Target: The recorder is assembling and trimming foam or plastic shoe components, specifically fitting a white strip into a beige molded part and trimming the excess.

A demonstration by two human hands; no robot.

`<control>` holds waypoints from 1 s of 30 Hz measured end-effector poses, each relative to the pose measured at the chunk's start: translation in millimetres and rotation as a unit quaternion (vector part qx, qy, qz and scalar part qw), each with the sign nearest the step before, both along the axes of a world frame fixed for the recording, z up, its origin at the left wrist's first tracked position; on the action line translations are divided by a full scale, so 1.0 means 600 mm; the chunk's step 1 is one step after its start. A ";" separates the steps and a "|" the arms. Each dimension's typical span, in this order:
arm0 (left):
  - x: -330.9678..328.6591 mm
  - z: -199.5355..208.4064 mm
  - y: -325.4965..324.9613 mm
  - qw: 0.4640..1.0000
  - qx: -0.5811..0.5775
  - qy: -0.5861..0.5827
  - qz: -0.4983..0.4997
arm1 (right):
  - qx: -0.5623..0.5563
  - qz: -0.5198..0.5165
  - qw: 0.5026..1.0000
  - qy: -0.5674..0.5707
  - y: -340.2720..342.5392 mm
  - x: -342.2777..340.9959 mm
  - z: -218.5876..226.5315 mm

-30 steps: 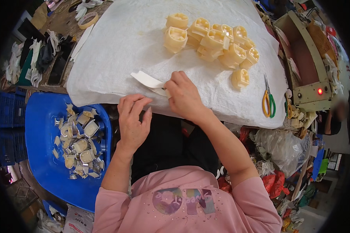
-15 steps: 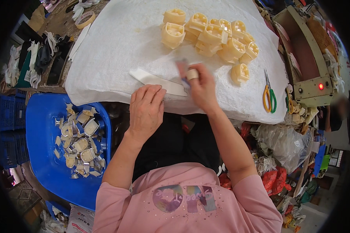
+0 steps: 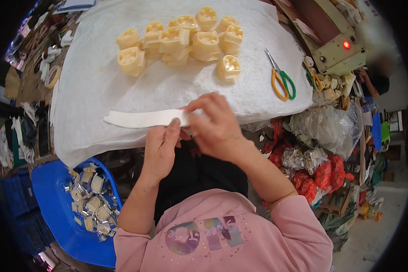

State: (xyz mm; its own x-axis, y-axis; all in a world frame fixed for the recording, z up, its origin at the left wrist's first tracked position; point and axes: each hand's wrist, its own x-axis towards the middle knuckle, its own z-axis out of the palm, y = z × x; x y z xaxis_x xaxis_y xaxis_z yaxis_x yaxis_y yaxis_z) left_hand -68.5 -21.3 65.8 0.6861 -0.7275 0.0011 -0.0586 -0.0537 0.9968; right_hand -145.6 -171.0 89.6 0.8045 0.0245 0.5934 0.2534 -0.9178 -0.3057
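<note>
A white curved strip (image 3: 143,119) of flat, flexible-looking material reaches over the front edge of the cloth-covered table. My left hand (image 3: 161,149) pinches its right end, thumb on top and fingers beneath. At that same end, my right hand (image 3: 216,124) has its fingers bent down over the strip, slightly blurred; its fingertips are partly hidden. Beyond the hands, several cream-coloured hollow moulded pieces (image 3: 172,41) stand in a cluster, some stacked. One such piece (image 3: 228,69) stands a little nearer to me.
Scissors (image 3: 281,81) with orange and green handles lie on the white cloth (image 3: 90,81) to the right. A blue tub (image 3: 54,213) of metal-and-cream parts stands at the lower left. A metal box with a red light (image 3: 344,54) sits at the far right, above plastic bags (image 3: 328,131).
The strip's right end has been lifted off the cloth and drawn toward me. My right hand no longer shows the blurred reddish tool. The view has shifted, so the table's things appear farther left.
</note>
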 end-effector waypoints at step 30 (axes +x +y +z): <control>0.003 -0.049 -0.256 0.991 -0.086 -0.100 -0.019 | 0.521 -0.109 0.845 -0.056 -0.260 0.002 -0.110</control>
